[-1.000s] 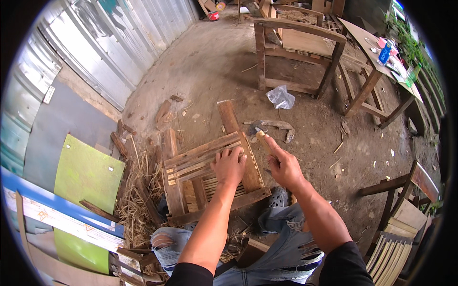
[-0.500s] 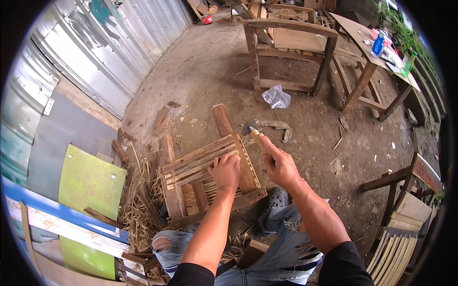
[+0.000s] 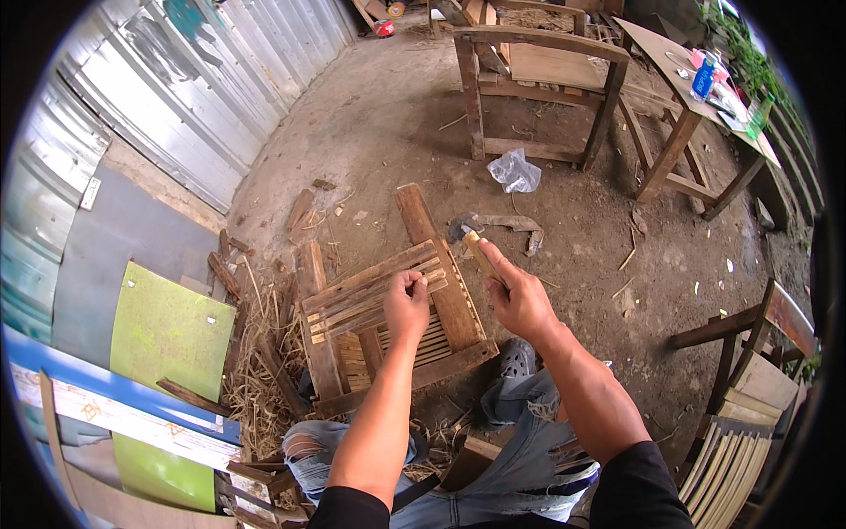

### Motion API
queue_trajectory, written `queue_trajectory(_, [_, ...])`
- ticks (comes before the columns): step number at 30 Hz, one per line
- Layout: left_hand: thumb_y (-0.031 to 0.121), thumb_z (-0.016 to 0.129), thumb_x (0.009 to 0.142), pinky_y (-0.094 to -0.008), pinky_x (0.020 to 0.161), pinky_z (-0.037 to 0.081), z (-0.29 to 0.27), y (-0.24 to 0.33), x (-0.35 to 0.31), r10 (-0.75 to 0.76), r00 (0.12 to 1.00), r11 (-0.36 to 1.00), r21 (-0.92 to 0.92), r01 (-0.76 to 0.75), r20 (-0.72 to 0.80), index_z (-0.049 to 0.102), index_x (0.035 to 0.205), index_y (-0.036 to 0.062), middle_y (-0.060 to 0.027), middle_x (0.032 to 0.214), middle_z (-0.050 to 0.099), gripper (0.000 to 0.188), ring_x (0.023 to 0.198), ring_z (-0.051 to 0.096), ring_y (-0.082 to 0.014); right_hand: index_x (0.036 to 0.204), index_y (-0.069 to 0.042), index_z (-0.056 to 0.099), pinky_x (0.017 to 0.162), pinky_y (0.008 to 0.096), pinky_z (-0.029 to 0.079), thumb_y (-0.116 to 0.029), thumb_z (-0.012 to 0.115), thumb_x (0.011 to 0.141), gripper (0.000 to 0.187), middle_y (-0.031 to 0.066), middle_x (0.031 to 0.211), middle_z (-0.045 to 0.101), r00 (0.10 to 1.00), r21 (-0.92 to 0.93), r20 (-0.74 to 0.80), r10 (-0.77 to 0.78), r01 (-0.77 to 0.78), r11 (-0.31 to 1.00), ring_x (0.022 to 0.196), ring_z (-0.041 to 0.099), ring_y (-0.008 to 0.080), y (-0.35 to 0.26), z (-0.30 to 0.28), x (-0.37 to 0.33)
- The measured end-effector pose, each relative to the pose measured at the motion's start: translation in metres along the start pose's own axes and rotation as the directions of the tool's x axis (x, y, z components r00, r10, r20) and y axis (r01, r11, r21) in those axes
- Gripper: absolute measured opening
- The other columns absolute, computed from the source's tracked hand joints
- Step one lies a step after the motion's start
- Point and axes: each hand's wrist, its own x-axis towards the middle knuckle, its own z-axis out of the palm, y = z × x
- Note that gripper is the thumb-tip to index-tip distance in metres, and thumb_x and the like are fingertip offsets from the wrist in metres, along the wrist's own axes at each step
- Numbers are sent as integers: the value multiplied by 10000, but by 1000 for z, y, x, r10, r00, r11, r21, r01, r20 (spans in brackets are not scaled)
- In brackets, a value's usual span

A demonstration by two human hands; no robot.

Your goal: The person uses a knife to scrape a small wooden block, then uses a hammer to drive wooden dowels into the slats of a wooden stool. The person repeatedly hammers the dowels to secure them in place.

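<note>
A low wooden frame (image 3: 460, 324) with thin slats across it lies on the ground in front of my knees. Over its slats (image 3: 352, 304) my left hand (image 3: 407, 309) is closed, thumb and fingertips pinched together near the slats' right ends. Whatever is in that pinch is too small to make out. My right hand (image 3: 522, 302) grips the wooden handle of a hammer (image 3: 462, 227). The hammer's dark head is raised beyond the frame's right side, apart from the slats.
Wood scraps and straw-like shavings (image 3: 264, 361) heap up left of the frame. A wooden chair frame (image 3: 542, 37) and a table (image 3: 677, 86) with bottles stand farther off. A slatted chair (image 3: 745, 397) is at right. A clear plastic bag (image 3: 515, 171) lies on the ground.
My left hand has turned and drawn its fingers from a spread rest on the slats into a pinch. My right hand, with the hammer, has shifted only slightly.
</note>
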Motion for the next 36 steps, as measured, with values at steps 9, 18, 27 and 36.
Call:
queue_trajectory(9, [147,630,962,-268,844,471,0,0,7,-31,988,998,-46,39,149,663,1105,31,-44,987,692,187,896,605,-103,1491,-199,397,810,412,529,-41,576,923,616,222,1210,636,1000,35,4,2,-2,999,994,648,420,0,-2,0])
queue_trajectory(18, [216,698,916,-354,864,454,4,3,1,2,993,987,160,-21,115,726,987,58,-55,998,674,176,923,631,-184,1485,-222,404,795,440,523,-53,572,920,613,228,1165,638,999,43,12,39,-40,998,964,645,425,2,-3,-1])
queue_trajectory(27, [315,671,935,-538,970,312,9,-9,3,22,993,980,193,-43,113,737,976,141,-5,1086,652,191,1132,543,-251,1488,-297,394,785,491,514,-102,577,923,625,234,1026,668,1000,53,-27,14,-12,999,919,641,434,7,0,0])
queue_trajectory(36, [305,663,935,-472,930,316,12,-8,0,94,992,953,280,-115,89,733,959,165,15,1074,652,159,1108,543,-246,1487,-291,396,826,480,521,-105,574,927,616,217,1089,672,1000,61,-24,17,-15,998,974,642,423,4,1,1])
